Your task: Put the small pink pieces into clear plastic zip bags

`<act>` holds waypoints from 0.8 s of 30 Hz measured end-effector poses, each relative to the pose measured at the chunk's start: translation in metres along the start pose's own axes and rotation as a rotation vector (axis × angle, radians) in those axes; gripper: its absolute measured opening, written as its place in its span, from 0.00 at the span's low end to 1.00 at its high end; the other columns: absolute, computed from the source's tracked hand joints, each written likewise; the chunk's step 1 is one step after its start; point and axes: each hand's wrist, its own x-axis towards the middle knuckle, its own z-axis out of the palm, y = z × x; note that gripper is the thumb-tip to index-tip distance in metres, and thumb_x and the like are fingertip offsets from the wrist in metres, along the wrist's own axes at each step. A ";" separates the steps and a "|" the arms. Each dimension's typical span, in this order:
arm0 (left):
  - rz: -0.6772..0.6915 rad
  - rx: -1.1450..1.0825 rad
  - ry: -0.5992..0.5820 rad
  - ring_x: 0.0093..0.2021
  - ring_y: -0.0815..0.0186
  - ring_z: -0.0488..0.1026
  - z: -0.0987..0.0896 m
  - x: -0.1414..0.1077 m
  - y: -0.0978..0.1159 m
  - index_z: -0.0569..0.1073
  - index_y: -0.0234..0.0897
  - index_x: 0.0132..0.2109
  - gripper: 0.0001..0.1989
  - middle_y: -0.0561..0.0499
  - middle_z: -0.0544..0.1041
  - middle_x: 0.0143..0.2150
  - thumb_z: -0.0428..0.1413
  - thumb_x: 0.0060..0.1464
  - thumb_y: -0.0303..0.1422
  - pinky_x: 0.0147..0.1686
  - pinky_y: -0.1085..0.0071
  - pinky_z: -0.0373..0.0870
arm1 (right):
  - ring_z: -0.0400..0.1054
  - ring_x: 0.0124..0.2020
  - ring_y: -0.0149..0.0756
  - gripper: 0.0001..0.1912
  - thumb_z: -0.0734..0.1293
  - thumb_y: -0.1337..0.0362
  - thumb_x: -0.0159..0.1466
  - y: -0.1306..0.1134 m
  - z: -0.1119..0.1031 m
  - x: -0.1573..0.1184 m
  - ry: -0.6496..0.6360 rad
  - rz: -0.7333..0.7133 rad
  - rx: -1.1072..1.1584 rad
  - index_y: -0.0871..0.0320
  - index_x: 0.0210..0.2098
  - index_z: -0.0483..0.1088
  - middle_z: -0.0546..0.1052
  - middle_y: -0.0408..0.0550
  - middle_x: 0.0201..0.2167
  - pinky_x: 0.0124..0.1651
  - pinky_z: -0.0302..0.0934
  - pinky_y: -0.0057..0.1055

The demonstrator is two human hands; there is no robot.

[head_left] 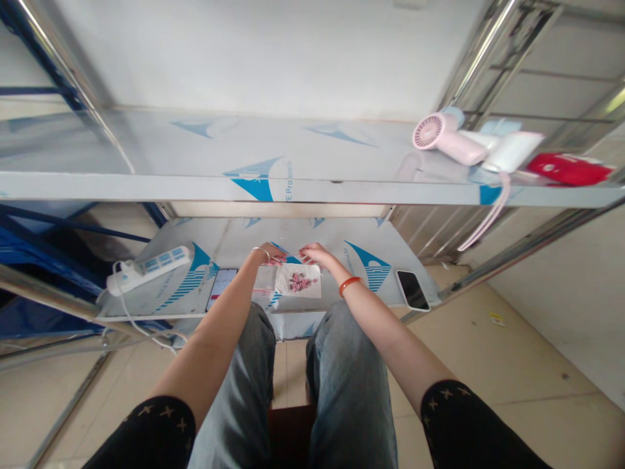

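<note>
On the lower shelf, a white sheet [284, 286] bears a cluster of small pink and dark red pieces [301, 282], too small to name. My left hand [273, 253] is just beyond the sheet's far left corner, with its fingers pinched together. Opposite it, my right hand [312, 253] is closed at the sheet's far edge, fingertips turned towards the left hand. A thin pale line runs between the two sets of fingertips; its kind is too fine to tell. Left of the sheet lies a clear plastic bag [264, 281], partly beside my left wrist.
A phone [222, 286] with a lit screen and a white power strip [153, 264] lie at left. A dark-screened phone [413, 290] rests at the right edge. The upper shelf [195, 185] holds a pink handheld fan [449, 138] and a red packet [569, 169].
</note>
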 end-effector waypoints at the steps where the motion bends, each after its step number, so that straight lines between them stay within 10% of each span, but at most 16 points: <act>1: 0.005 -0.001 0.008 0.28 0.66 0.75 -0.001 0.001 -0.001 0.75 0.35 0.27 0.02 0.47 0.79 0.30 0.61 0.44 0.28 0.21 0.78 0.61 | 0.69 0.21 0.28 0.02 0.69 0.69 0.55 0.001 0.000 0.000 -0.011 -0.008 0.014 0.62 0.25 0.72 0.75 0.46 0.23 0.23 0.60 0.19; 24: -0.073 0.021 0.033 0.34 0.69 0.76 -0.007 0.015 -0.005 0.78 0.38 0.38 0.11 0.51 0.80 0.38 0.61 0.46 0.38 0.24 0.78 0.60 | 0.71 0.28 0.27 0.04 0.68 0.69 0.56 -0.009 0.000 -0.007 0.081 -0.047 0.082 0.61 0.32 0.73 0.78 0.47 0.30 0.30 0.63 0.20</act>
